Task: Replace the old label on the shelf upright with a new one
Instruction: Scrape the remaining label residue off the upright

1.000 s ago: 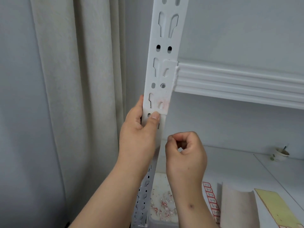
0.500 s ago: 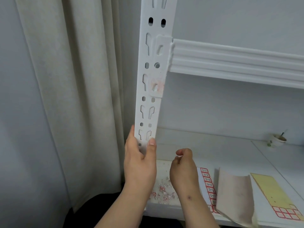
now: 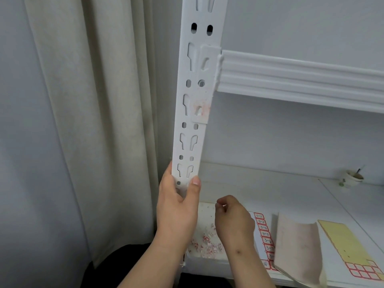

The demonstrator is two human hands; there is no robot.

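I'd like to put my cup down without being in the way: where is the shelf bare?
Bare room lies at the back of the lower shelf, between the upright and the small cup. The front is crowded: label scraps, numbered label sheet, backing papers.

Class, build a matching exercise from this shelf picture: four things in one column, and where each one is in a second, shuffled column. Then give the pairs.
1. left hand
2. label scraps
3. numbered label sheet
4. small cup

a. far back right on the shelf
b. gripping the upright
c. just right of the right hand
d. scattered below and between both hands

Pairs: 1-b, 2-d, 3-c, 4-a
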